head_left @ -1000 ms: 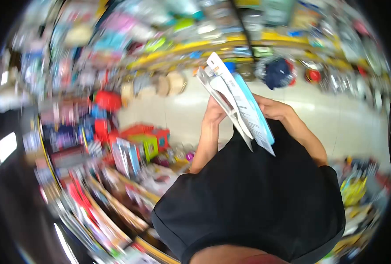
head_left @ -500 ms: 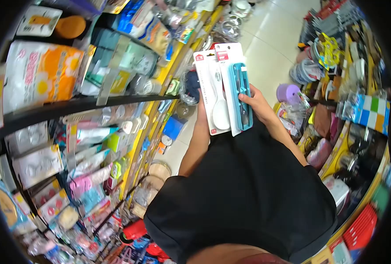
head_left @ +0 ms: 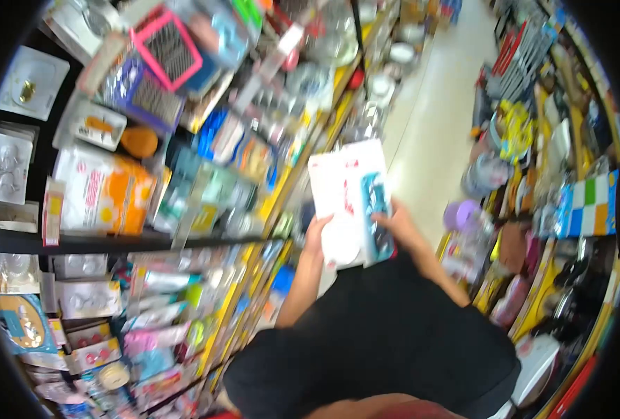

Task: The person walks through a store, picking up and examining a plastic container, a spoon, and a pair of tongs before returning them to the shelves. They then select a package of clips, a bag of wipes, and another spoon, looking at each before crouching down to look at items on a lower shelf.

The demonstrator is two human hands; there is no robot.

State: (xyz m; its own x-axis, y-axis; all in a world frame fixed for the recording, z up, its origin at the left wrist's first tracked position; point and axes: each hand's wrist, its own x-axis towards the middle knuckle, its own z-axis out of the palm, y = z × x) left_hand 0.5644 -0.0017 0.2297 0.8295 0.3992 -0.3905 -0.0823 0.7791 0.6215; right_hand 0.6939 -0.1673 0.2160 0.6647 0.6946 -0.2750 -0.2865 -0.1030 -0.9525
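In front of my dark shirt, two carded packages are held side by side and overlapping. On the left is a white spoon pack (head_left: 331,192), now blurred so that its spoon barely shows. My left hand (head_left: 315,236) is closed on its left edge. To the right is a blue cutlery case on a white card (head_left: 375,202). My right hand (head_left: 395,222) grips its right side, with the thumb lying across the front of the case.
Shelves on the left carry an orange-and-white packet (head_left: 107,192), a wooden spoon (head_left: 139,142) and a pink-framed item (head_left: 168,49). A tiled aisle floor (head_left: 432,105) runs ahead. The right-hand shelves hold a purple container (head_left: 459,216) and a yellow plastic bag (head_left: 515,126).
My view has tilted up and turned toward the left shelves, so my hands and both packs sit lower in view. Both packs remain in my hands.
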